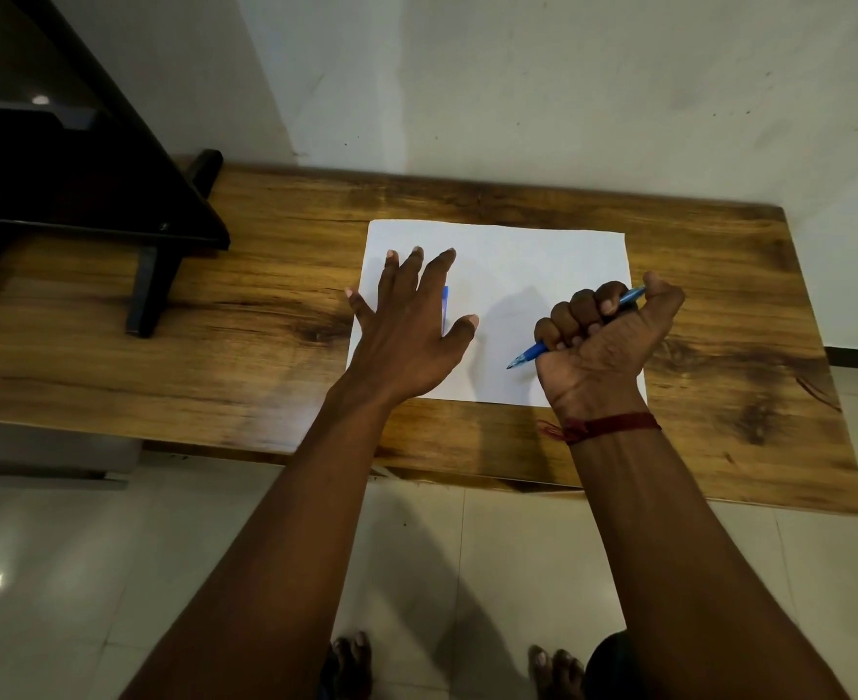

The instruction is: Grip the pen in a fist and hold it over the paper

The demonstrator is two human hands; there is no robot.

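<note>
I see the left hand (407,325) spread flat, fingers straight, pressing the left part of a white sheet of paper (518,275) that lies on the wooden counter (265,305); a blue pen cap (445,303) shows just beside its fingers. The right hand's (603,336) grip is a closed fist around a blue pen (528,353), tip angled down-left just over the sheet.
</note>
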